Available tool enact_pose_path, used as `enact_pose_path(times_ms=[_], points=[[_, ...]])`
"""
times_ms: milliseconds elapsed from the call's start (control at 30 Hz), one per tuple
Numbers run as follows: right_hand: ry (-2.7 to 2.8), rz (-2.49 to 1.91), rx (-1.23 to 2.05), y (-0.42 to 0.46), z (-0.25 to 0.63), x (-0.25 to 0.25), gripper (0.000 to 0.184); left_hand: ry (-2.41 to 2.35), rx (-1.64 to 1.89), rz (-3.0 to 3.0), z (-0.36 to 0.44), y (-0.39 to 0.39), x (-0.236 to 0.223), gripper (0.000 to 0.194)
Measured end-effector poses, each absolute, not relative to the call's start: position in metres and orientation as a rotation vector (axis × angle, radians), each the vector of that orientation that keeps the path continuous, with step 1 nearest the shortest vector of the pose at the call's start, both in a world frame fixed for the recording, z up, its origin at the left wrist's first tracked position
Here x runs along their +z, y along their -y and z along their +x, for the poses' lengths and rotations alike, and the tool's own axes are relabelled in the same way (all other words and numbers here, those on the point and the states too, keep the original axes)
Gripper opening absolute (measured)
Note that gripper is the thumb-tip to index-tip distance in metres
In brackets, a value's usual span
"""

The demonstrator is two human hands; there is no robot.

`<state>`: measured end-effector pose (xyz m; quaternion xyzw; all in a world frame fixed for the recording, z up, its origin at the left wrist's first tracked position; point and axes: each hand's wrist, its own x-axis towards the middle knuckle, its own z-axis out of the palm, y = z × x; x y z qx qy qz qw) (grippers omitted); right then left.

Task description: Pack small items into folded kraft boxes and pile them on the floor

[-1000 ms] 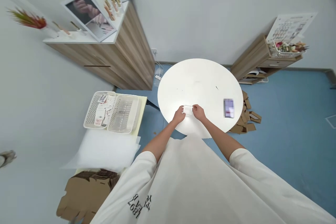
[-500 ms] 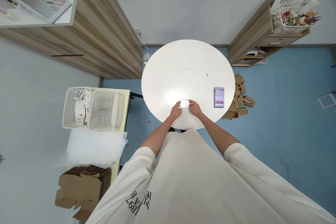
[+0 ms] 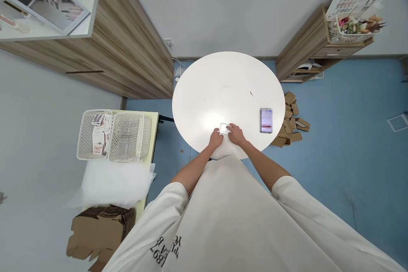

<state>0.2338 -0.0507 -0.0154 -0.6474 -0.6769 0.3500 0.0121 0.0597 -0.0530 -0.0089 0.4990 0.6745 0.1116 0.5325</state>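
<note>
A small clear plastic box is held at the near edge of the round white table. My left hand grips its left side with closed fingers. My right hand is on its right side, the fingers bent over the top edge. Whatever lies inside the box is too small and bright to make out. To the right on the table lies a phone-like rectangle with a blurred purple face.
At the left, a side table carries two white baskets, one with cards, one with clear plastic cases. White foam sheets and flat cardboard boxes lie nearer. Small brown boxes are piled right of the round table.
The view tipped down and shifted, then settled. The box has tilted slightly between my hands, and my right fingers have moved further over its top edge.
</note>
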Motion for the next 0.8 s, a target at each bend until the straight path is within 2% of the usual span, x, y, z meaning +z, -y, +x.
enact_pose_path(times_ms=[233,433,567,633,800], points=[[2.057,-2.069,1.145,0.074,0.233,-0.010,0.053,-1.454,0.367,1.158,0.050,0.032,-0.010,0.062],[2.099,-2.024,0.998,0.057,0.230,-0.008,0.045,-1.654,0.225,1.100,0.047,0.045,-0.007,0.040],[2.155,-1.971,1.052,0.042,0.230,-0.011,0.047,-1.553,0.173,1.068,0.051,0.055,-0.008,0.029],[2.154,-1.990,1.073,0.042,0.231,-0.011,0.050,-1.502,0.197,1.083,0.053,0.055,-0.009,0.031],[2.081,-2.069,1.100,0.057,0.232,-0.012,0.055,-1.471,0.273,1.083,0.052,0.044,-0.010,0.049]])
